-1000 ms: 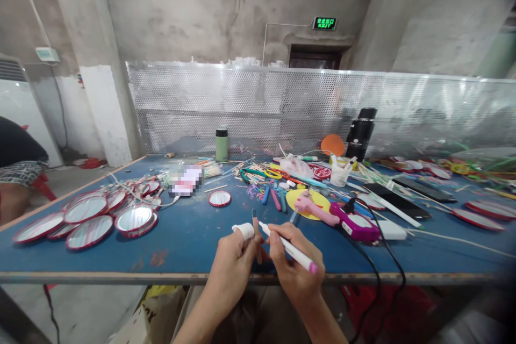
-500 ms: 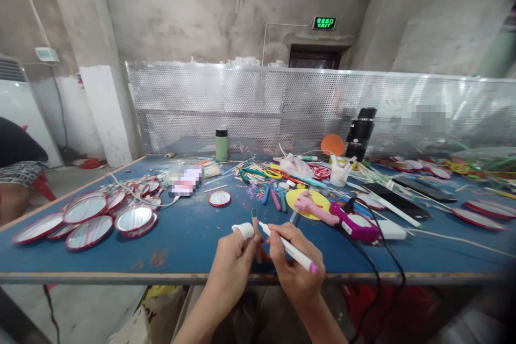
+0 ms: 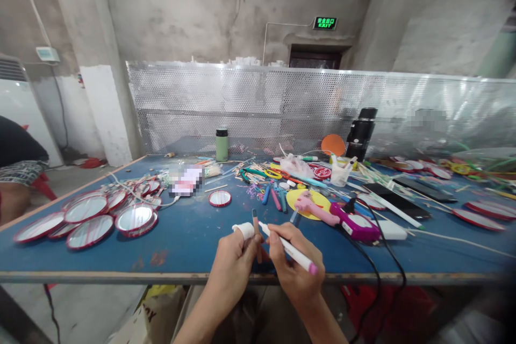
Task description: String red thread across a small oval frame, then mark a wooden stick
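My left hand [image 3: 234,258], with a white wrap on one finger, pinches a thin wooden stick [image 3: 255,226]. The stick stands roughly upright and its top end is dark greyish. In my right hand [image 3: 300,263] is a white marker pen [image 3: 296,252] with a pink end, gripped like a pencil. Its pale tip points at the stick's side; whether it touches cannot be made out. Beyond the hands, a small round red-rimmed mirror [image 3: 220,199] lies on the blue table [image 3: 185,247].
Red-rimmed mirrors [image 3: 89,232] are piled at left beside a phone [image 3: 187,180]. Markers [image 3: 276,199] and a yellow disc [image 3: 322,200] lie ahead. A pink-and-purple glue gun [image 3: 355,224] with black cords is at right. A green bottle [image 3: 221,145] and black flask [image 3: 360,134] stand behind.
Almost nothing differs. Both hands keep their grips and places, with the marker's tip still beside the stick.
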Motion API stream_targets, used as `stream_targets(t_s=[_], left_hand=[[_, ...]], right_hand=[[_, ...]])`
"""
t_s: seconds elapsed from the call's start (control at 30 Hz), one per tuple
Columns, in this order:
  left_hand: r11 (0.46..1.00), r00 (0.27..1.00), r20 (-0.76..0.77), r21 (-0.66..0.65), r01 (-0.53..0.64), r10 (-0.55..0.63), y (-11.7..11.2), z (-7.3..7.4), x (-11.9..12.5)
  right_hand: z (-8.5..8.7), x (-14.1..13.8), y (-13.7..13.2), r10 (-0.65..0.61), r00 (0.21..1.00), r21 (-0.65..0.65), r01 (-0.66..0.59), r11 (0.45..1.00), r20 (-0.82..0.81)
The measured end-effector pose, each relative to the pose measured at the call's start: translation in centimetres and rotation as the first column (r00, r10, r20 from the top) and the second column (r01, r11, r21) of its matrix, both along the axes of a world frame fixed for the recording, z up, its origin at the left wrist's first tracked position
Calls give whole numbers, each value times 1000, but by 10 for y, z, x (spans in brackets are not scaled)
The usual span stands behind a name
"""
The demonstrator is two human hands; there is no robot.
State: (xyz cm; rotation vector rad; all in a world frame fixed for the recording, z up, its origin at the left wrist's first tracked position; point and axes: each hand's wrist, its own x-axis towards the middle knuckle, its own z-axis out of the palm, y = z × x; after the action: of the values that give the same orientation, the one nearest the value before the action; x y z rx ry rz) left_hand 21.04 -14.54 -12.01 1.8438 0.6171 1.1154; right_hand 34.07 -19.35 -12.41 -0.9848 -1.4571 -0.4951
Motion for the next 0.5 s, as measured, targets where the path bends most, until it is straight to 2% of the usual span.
stream_targets(t_s=[0.37,0.5], left_hand=[[1000,1000,-15,-6,4,-4,0,0,1],[1000,1000,-2,-1,10,-10,0,0,1]], right_hand=[[0,-1,0,30,999,-40,-29,999,41],[2,-1,0,30,999,-10,-30,999,15]])
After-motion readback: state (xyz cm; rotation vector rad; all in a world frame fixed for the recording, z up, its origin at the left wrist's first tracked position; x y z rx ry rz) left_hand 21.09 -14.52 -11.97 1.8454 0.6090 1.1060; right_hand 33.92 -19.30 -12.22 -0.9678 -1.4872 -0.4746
